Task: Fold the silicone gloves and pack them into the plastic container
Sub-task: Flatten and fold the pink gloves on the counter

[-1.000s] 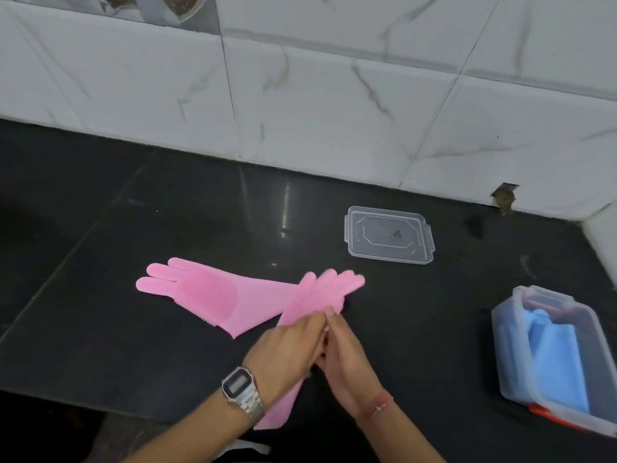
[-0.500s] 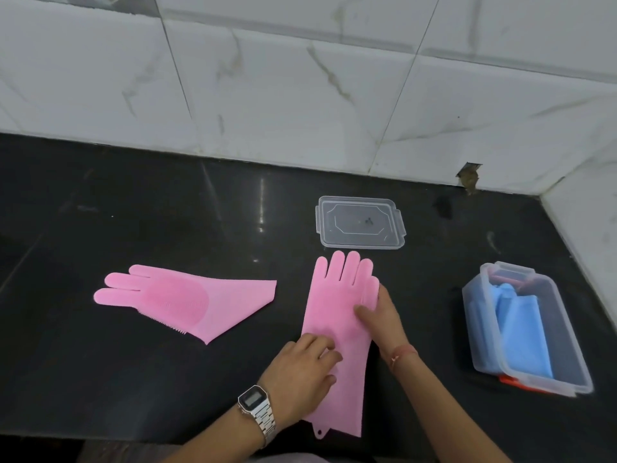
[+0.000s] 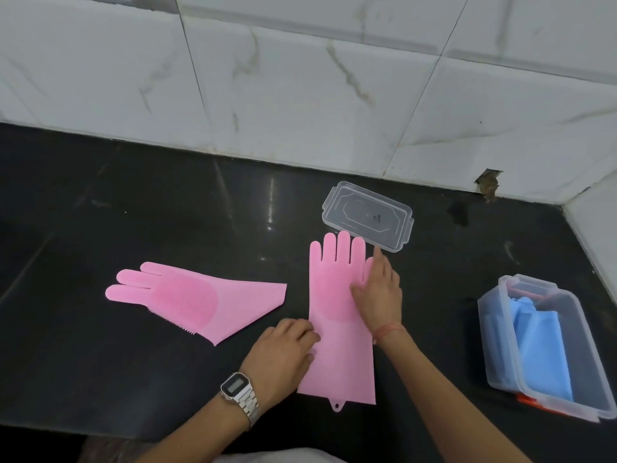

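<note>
A pink silicone glove (image 3: 337,329) lies flat on the black counter, fingers pointing to the wall. My left hand (image 3: 283,355), a watch on its wrist, touches the glove's left edge at the wrist part. My right hand (image 3: 379,292) presses flat on the glove's right side near the thumb. A second pink glove (image 3: 200,300) lies to the left, fingers pointing left, bristles showing. The clear plastic container (image 3: 547,349) stands at the right with folded blue gloves (image 3: 541,342) inside.
The container's clear lid (image 3: 367,217) lies behind the glove's fingertips, near the white marble-tiled wall (image 3: 300,95). The wall turns a corner at the far right. The black counter (image 3: 100,228) stretches to the left; its front edge runs along the bottom.
Both hands have laid the glove out flat and straight. My right hand slid up toward the glove's fingers; my left hand moved to its left edge. The view shifted slightly.
</note>
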The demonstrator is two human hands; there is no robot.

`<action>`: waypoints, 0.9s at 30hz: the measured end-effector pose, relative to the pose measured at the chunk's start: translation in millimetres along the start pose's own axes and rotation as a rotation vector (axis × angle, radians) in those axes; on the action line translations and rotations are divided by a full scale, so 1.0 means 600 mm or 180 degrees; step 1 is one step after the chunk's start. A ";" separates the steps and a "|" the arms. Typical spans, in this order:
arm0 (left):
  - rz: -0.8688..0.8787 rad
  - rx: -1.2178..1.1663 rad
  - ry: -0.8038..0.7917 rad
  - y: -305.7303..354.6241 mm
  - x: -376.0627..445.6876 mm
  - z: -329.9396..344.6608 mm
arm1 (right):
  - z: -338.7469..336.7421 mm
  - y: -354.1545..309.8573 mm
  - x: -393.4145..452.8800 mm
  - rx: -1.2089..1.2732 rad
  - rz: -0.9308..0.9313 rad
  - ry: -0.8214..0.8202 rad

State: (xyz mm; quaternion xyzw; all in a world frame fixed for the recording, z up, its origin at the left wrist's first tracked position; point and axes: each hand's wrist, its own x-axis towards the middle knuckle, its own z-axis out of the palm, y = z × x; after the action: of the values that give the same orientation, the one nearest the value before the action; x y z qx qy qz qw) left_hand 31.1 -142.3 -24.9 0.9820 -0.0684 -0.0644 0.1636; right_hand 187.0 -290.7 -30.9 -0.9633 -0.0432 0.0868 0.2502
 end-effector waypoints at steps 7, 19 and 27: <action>-0.1134 0.0258 0.0573 -0.094 -0.010 -0.025 | 0.072 0.017 -0.070 -0.0791 -0.1349 -0.0392; -0.1485 -0.0564 0.1335 -0.152 -0.032 -0.060 | 0.067 -0.027 -0.119 0.0206 -0.1500 -0.0508; -0.1177 -0.4551 0.2220 -0.087 -0.043 -0.179 | 0.049 -0.102 -0.193 0.2716 0.0277 -0.2761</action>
State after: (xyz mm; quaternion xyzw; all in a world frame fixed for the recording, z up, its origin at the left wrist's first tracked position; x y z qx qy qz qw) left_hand 27.8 -56.1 61.3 0.5994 0.2072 0.1908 0.7493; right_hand 65.2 -238.2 -9.2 -0.6558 -0.0632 0.4910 0.5700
